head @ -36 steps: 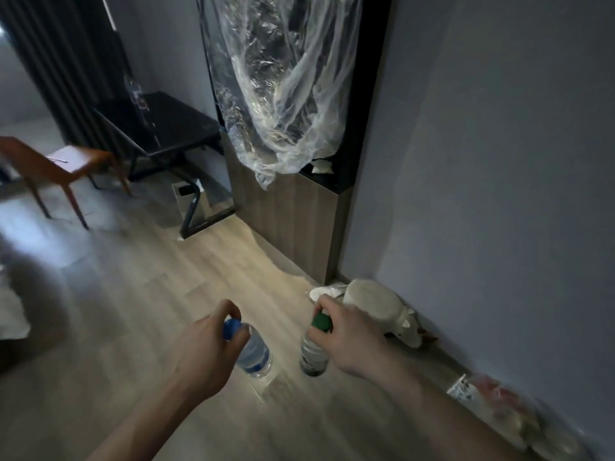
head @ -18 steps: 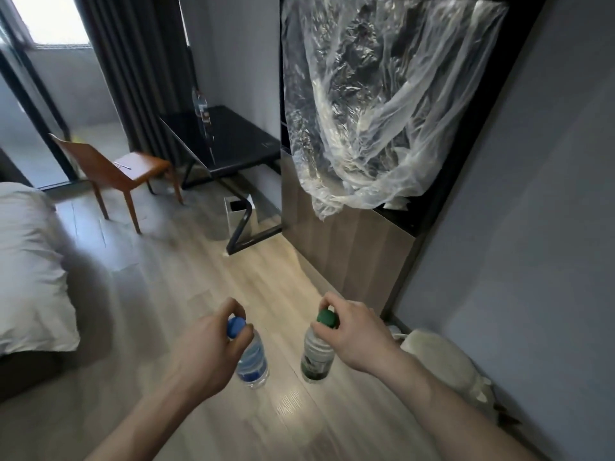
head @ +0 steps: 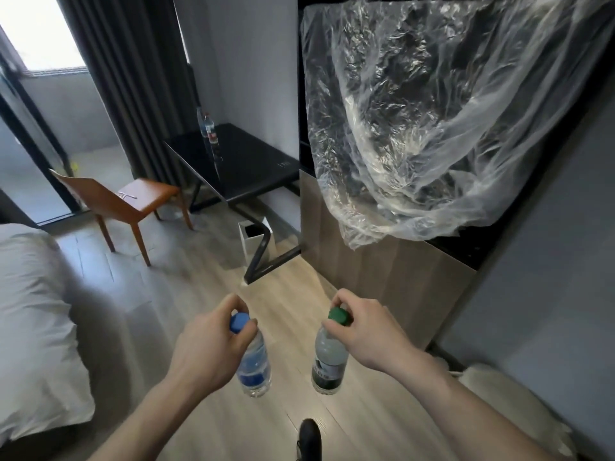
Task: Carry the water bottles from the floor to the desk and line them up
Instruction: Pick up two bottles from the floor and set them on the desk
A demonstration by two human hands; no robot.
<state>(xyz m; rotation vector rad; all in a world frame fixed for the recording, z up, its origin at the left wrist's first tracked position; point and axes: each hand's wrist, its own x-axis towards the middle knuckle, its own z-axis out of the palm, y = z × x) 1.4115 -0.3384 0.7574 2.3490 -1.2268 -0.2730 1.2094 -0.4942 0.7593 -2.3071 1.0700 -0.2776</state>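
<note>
The black glossy desk surface (head: 246, 168) sits well ahead w/ 2 clear plastic bottles (head: 209, 129) standing at its far edge. Left hand (head: 213, 347) pinches the blue-capped clear water bottle (head: 253, 361) at its cap, right hand (head: 362, 331) pinches the green-capped clear water bottle (head: 329, 361) likewise, both hanging above the floor, short of that surface. Best keep each grip tight at the neck, carry level, set beside those 2; total 4 bottles in view.
</note>
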